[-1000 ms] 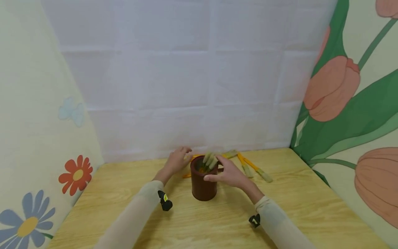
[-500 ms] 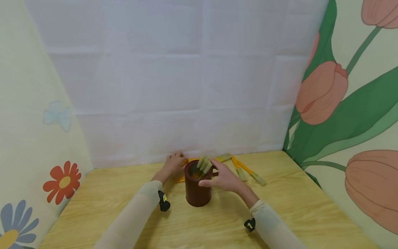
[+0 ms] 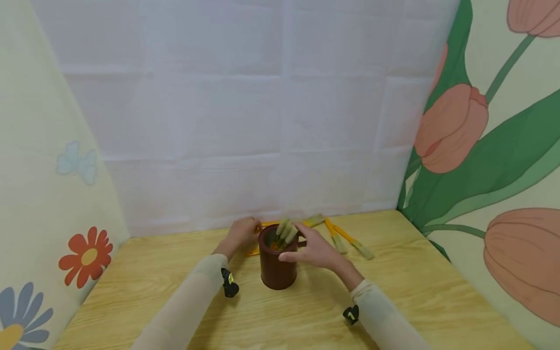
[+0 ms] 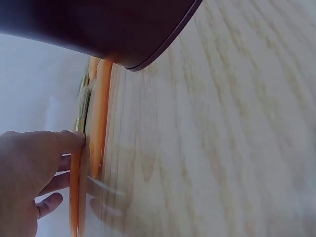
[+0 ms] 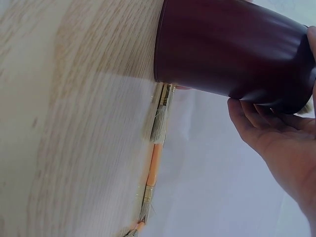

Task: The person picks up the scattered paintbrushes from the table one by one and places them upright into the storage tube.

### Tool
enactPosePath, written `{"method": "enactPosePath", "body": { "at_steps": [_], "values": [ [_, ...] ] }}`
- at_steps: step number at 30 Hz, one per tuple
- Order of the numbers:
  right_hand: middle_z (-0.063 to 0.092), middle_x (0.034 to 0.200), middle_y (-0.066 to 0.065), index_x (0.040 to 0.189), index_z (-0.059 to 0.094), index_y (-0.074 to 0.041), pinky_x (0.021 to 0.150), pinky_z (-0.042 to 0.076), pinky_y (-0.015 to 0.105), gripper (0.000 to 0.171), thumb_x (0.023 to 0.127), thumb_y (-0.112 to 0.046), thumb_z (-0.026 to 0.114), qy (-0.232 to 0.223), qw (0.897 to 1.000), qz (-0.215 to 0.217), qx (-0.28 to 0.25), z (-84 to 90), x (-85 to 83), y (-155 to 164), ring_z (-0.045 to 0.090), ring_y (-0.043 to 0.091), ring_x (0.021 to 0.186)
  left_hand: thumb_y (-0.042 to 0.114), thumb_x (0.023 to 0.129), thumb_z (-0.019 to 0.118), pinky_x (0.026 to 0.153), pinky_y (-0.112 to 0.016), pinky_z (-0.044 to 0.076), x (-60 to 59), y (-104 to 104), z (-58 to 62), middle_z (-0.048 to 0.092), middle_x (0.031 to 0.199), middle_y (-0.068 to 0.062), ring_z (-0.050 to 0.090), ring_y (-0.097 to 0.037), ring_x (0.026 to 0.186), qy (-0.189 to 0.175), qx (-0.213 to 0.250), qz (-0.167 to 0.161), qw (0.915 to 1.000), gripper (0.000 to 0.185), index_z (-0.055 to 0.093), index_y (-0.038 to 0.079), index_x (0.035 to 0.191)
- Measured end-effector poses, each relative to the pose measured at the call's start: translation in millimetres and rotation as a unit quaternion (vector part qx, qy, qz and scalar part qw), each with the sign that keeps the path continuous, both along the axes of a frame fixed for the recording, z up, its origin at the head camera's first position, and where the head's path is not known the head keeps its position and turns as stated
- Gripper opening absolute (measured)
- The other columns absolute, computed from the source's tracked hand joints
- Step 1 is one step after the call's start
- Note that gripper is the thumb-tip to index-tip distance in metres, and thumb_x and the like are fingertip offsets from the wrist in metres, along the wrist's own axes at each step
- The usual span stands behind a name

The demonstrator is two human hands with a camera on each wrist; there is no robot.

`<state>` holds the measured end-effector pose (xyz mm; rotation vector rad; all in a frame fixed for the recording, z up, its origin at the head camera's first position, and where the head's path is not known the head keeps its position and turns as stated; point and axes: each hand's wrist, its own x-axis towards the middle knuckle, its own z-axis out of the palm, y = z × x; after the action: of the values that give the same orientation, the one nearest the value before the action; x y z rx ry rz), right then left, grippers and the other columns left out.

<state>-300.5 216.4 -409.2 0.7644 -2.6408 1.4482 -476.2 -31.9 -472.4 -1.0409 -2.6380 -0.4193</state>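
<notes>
The left grip [image 3: 240,232] pinches a paintbrush [image 4: 74,195]. The right grip [image 3: 318,249] holds a dark-red mug [image 3: 277,270], upright between both grips; loose brushes [image 3: 351,239] lie beyond the right grip.

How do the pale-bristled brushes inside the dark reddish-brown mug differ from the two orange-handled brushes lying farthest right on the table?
The pale-bristled brushes in the mug lean with bristles upward; the two orange-handled brushes lie on the table, bristles at the near end. The mug hides much of the standing brushes' handles, while the lying brushes' handles show openly. Both groups have pale bristles.
</notes>
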Motion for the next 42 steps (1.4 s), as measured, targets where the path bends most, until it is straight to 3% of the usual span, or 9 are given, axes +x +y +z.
{"method": "enactPosePath", "body": {
  "at_steps": [10, 16, 19, 23, 29, 34, 39, 42],
  "values": [
    [0.047, 0.148, -0.001, 0.159, 0.033, -0.024, 0.100, 0.047, 0.048, 0.093, 0.085, -0.050, 0.082, -0.027, 1.000, -0.016, 0.002, 2.9, 2.4, 0.2, 0.052, 0.022, 0.130, 0.022, 0.091, 0.077, 0.078, -0.052, 0.050, 18.0, -15.0, 14.8, 0.067, 0.094, -0.006, 0.064, -0.026, 0.087, -0.004, -0.007, 0.029, 0.9995, 0.018, 0.074, 0.008, 0.101],
    [0.047, 0.149, 0.001, 0.159, 0.032, -0.020, 0.100, 0.047, 0.050, 0.096, 0.084, -0.051, 0.082, -0.025, 1.000, -0.018, 0.004, 2.9, 3.4, 1.1, 0.052, 0.025, 0.130, 0.023, 0.093, 0.077, 0.078, -0.050, 0.050, 23.0, -24.2, 22.1, 0.066, 0.095, -0.005, 0.064, -0.025, 0.089, -0.016, 0.028, 0.044, 0.9985, 0.020, 0.073, 0.007, 0.104],
    [0.045, 0.151, 0.003, 0.160, 0.031, -0.017, 0.100, 0.047, 0.050, 0.097, 0.084, -0.052, 0.082, -0.025, 0.999, -0.020, 0.006, 1.7, 2.7, 1.5, 0.052, 0.025, 0.130, 0.022, 0.093, 0.076, 0.076, -0.046, 0.051, 23.1, -28.9, 24.7, 0.066, 0.094, -0.003, 0.063, -0.023, 0.087, -0.032, 0.068, 0.040, 0.9964, 0.018, 0.073, 0.008, 0.104],
    [0.046, 0.150, 0.002, 0.160, 0.032, -0.018, 0.100, 0.047, 0.050, 0.096, 0.084, -0.051, 0.082, -0.025, 0.999, -0.021, 0.005, 1.8, 2.6, 1.2, 0.051, 0.025, 0.130, 0.024, 0.095, 0.075, 0.075, -0.041, 0.054, 27.5, -33.3, 31.7, 0.068, 0.096, -0.002, 0.065, -0.020, 0.085, -0.075, 0.149, 0.027, 0.9856, 0.018, 0.073, 0.009, 0.106],
    [0.048, 0.147, -0.002, 0.158, 0.034, -0.022, 0.099, 0.049, 0.044, 0.092, 0.085, -0.048, 0.083, -0.019, 1.000, -0.019, 0.003, 3.0, 3.4, 0.6, 0.052, 0.024, 0.129, 0.027, 0.097, 0.074, 0.073, -0.040, 0.055, 46.0, -33.5, 51.2, 0.067, 0.100, -0.003, 0.066, -0.022, 0.090, -0.112, 0.242, 0.018, 0.9637, 0.024, 0.070, 0.009, 0.113],
    [0.050, 0.144, -0.004, 0.157, 0.036, -0.024, 0.099, 0.049, 0.041, 0.088, 0.086, -0.045, 0.083, -0.018, 1.000, -0.015, -0.002, 2.8, 2.6, 1.1, 0.052, 0.021, 0.128, 0.034, 0.098, 0.072, 0.074, -0.042, 0.056, 67.5, -31.1, 67.9, 0.066, 0.107, -0.004, 0.066, -0.023, 0.096, -0.124, 0.294, 0.001, 0.9478, 0.029, 0.068, 0.013, 0.117],
    [0.049, 0.145, -0.002, 0.158, 0.034, -0.022, 0.100, 0.048, 0.042, 0.088, 0.087, -0.038, 0.084, -0.018, 1.000, -0.014, -0.006, 2.2, 2.4, 0.4, 0.051, 0.022, 0.130, 0.038, 0.100, 0.068, 0.080, -0.042, 0.054, 89.0, -24.6, 84.1, 0.065, 0.111, -0.002, 0.064, -0.020, 0.100, -0.114, 0.314, -0.012, 0.9426, 0.029, 0.066, 0.017, 0.120],
    [0.049, 0.146, 0.000, 0.158, 0.033, -0.021, 0.100, 0.047, 0.045, 0.088, 0.087, -0.034, 0.084, -0.018, 1.000, -0.013, -0.010, 1.6, 2.1, 0.1, 0.051, 0.025, 0.131, 0.037, 0.100, 0.068, 0.081, -0.041, 0.052, 100.2, -21.2, 93.7, 0.065, 0.112, -0.001, 0.064, -0.019, 0.101, -0.103, 0.338, -0.025, 0.9350, 0.030, 0.065, 0.016, 0.120]
  ]
}}
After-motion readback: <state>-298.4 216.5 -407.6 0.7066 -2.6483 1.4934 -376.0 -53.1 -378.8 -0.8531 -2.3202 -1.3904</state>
